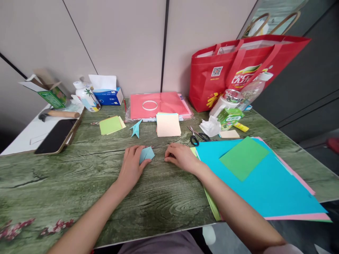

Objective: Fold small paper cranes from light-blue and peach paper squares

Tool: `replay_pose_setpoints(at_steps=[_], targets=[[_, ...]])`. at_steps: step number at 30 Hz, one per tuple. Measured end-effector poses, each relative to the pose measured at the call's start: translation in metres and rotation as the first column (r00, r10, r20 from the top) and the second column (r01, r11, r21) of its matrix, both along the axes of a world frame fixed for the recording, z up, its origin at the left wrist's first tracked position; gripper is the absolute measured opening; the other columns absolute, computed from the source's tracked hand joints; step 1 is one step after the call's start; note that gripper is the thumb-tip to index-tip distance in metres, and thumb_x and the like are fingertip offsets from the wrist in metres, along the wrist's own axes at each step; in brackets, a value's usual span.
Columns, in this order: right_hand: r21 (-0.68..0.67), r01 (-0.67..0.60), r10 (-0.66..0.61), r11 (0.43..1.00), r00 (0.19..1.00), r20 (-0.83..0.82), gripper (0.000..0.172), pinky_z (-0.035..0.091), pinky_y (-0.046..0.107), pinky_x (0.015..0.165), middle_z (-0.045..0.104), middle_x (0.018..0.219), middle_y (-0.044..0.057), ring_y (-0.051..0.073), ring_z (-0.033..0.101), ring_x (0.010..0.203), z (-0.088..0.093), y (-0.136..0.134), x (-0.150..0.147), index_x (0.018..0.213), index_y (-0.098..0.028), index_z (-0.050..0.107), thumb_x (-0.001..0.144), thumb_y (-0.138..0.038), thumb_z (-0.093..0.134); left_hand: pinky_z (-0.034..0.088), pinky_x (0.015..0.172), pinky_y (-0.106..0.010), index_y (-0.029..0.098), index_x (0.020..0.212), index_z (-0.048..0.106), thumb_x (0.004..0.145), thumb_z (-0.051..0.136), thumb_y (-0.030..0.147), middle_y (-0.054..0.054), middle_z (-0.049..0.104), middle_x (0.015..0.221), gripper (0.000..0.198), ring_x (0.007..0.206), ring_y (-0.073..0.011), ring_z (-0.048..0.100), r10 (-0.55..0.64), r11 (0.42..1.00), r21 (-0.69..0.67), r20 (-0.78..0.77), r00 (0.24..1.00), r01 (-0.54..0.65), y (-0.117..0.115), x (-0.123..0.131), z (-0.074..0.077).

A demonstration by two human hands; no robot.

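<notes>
A: Where's the folded paper [147,154]?

B: On the table [79,183], under the left hand [133,162]. Those fingers are closed on its left part, with the thumb along the near edge.

A: And the right hand [182,157]?

B: Near it but apart. Its fingers are loosely curled, a small gap to the thumb, and I see nothing in them.

A: How far has the folding got?

B: Partway, I'd judge: it's a compact, pointed shape with creases. The paper figure [136,129] beyond looks finished, with spread points this piece lacks. The square sheets [168,126] lie flat and unfolded.
</notes>
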State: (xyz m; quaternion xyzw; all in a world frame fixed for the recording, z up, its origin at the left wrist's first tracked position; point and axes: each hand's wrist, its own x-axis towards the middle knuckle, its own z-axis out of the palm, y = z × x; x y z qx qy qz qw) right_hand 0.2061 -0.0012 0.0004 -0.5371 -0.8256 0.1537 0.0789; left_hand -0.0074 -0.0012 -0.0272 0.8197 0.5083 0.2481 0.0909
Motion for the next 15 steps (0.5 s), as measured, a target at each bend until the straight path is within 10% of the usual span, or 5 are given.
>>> replay_pose_setpoints(at_steps=[15], targets=[[0.008, -0.004, 0.004, 1.000, 0.999, -0.039, 0.009, 0.037, 0.025, 0.065, 0.060, 0.087, 0.008, 0.017, 0.057, 0.075, 0.002, 0.002, 0.013, 0.080, -0.014, 0.065, 0.082, -0.015, 0.056, 0.040, 0.087, -0.040, 0.021, 0.120, 0.045, 0.079, 0.061, 0.029, -0.009, 0.054, 0.110, 0.045, 0.102, -0.0266, 0.046, -0.091, 0.995, -0.050, -0.010, 0.996, 0.091, -0.001, 0.001, 0.005]])
